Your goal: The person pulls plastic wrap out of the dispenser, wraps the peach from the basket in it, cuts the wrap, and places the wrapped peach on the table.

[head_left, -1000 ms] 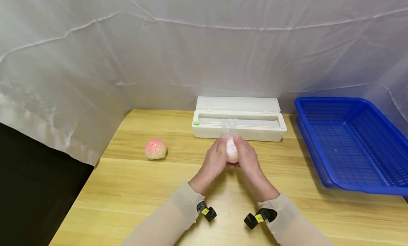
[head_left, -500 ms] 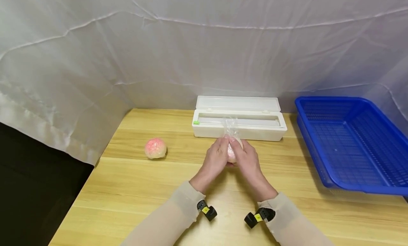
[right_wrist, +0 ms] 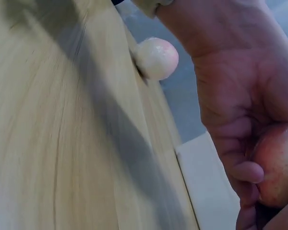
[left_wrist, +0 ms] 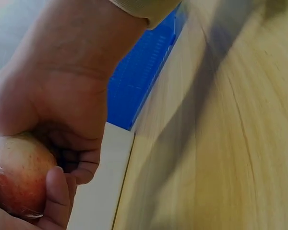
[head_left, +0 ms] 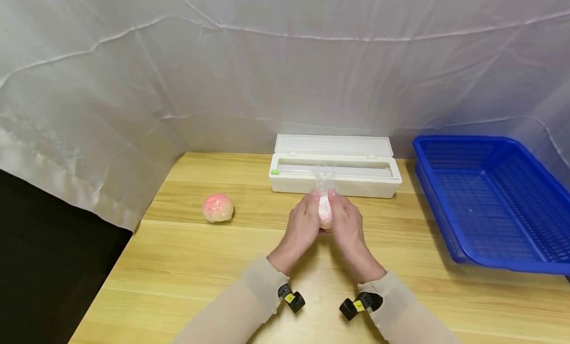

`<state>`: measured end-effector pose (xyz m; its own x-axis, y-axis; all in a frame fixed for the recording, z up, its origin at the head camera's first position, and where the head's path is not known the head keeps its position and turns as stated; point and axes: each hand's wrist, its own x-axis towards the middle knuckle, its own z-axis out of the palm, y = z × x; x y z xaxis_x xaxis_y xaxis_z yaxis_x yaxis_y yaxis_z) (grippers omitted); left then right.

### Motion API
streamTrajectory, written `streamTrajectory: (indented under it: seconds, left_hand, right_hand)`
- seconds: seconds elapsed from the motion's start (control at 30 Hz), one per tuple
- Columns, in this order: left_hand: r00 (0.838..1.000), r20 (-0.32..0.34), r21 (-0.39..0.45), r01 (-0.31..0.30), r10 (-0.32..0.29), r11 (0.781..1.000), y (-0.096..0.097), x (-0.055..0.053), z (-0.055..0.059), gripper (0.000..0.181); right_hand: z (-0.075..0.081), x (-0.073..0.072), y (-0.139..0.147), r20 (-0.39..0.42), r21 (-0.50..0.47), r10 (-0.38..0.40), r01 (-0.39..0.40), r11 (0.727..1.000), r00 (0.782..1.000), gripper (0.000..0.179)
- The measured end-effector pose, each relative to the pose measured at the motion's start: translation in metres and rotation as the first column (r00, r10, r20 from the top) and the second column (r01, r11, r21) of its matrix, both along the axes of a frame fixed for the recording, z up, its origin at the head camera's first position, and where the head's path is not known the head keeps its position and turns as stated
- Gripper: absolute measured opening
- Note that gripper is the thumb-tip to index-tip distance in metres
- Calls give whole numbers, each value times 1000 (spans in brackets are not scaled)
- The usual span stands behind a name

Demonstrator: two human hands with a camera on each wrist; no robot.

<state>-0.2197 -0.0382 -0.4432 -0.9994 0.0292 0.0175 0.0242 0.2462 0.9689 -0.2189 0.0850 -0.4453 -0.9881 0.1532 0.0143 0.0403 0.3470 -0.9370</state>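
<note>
Both hands hold one peach (head_left: pixel 325 213) between them, above the table in front of the white box. Clear plastic film (head_left: pixel 325 174) covers the peach and sticks up loose beyond the thumbs. My left hand (head_left: pixel 303 223) grips its left side and my right hand (head_left: pixel 349 224) its right side, with the thumbs near the top. In the left wrist view, fingers curl under the peach (left_wrist: pixel 21 175). The right wrist view shows only part of that peach (right_wrist: pixel 278 165), cut by the frame's edge. A second pink-and-cream peach (head_left: pixel 218 208), shiny as if wrapped, rests on the table to the left.
A white film-dispenser box (head_left: pixel 336 185) stands behind the hands, lid (head_left: pixel 333 145) up, with a roll inside and a green slider (head_left: pixel 275 172) at its left. On the right is a blue plastic basket (head_left: pixel 454 235). A pale curtain (head_left: pixel 285 76) hangs behind the wooden table (head_left: pixel 187 274).
The right thumb moved over the peach toward the film half a second ago, and now lies back at the right side. More of the peach's top shows again. The other things stay put.
</note>
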Motion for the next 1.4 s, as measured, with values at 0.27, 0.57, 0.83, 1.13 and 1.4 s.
streamTrajectory:
  seconds: [0.27, 0.57, 0.83, 1.13, 1.4]
  left_hand:
    - [969, 163, 405, 106, -186, 908, -11, -4, 0, 75]
    - [942, 177, 621, 118, -286, 775, -16, -1, 2, 57]
    - [986, 116, 503, 48, -122, 863, -19, -3, 0, 38]
    - [910, 163, 614, 209, -382, 761, -24, -1, -2, 57]
    - [931, 158, 565, 188, -329, 803, -48, -5, -4, 53]
  right_hand:
    - [1, -4, 19, 44, -302, 53, -37, 953, 998, 64]
    - [-3, -7, 27, -9, -284, 78, -77, 956, 997, 54]
    - [-5, -8, 28, -34, -329, -69, 54, 943, 997, 36]
    - [-4, -6, 25, 7, -346, -70, 68, 936, 997, 26]
    - [24, -8, 60, -182, -452, 131, -202, 869, 974, 39]
